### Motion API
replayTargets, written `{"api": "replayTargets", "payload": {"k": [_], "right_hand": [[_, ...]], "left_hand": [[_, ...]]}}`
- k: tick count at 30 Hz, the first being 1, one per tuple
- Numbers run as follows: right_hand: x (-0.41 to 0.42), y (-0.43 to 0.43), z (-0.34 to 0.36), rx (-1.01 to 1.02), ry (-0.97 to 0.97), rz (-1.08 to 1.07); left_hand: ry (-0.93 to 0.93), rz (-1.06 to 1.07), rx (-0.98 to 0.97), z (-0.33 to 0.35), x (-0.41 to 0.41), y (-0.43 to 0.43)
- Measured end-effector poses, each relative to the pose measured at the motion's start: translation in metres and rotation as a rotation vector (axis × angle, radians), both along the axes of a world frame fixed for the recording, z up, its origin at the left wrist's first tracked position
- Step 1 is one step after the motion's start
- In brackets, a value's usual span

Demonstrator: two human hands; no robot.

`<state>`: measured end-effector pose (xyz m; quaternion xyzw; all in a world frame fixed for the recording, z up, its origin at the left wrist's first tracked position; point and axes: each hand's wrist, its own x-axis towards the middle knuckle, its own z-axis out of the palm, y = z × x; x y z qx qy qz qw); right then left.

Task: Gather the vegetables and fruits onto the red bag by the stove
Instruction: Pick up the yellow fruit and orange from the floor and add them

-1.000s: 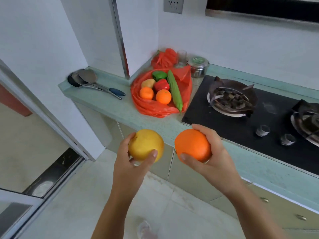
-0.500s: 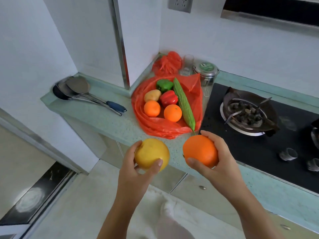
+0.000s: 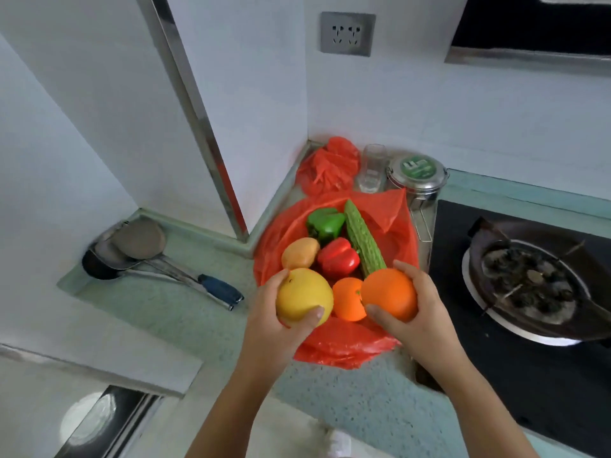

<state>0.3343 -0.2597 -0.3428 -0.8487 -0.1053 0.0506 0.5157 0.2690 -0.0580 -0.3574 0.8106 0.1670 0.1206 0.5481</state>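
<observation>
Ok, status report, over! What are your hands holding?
Left hand grips yellow fruit, right hand grips big orange. Both over red bag, not set down. Red pepper, small orange already there. Nothing blocking.

White walls (image 3: 429,110) meet a speckled green counter (image 3: 172,312) — grey socket (image 3: 347,34) above.

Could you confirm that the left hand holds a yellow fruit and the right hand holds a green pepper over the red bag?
Not quite: the right hand holds an orange, as the head view shows. The left hand does hold the yellow fruit over the red bag.
</observation>
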Motion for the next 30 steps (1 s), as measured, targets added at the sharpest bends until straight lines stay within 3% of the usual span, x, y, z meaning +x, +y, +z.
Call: {"api": "replayTargets", "payload": {"k": [10, 23, 30], "right_hand": [[0.091, 0.008, -0.033, -0.047, 0.031, -0.106], [0.172, 0.011, -0.076, -0.192, 0.087, -0.167], [0.191, 0.009, -0.090, -0.276, 0.021, -0.139]], "left_hand": [[0.088, -0.166, 0.178, -0.024, 0.087, 0.007], [0.082, -0.272, 0.214, -0.052, 0.128, 0.016], [0.068, -0.309, 0.287, -0.055, 0.135, 0.019]]}}
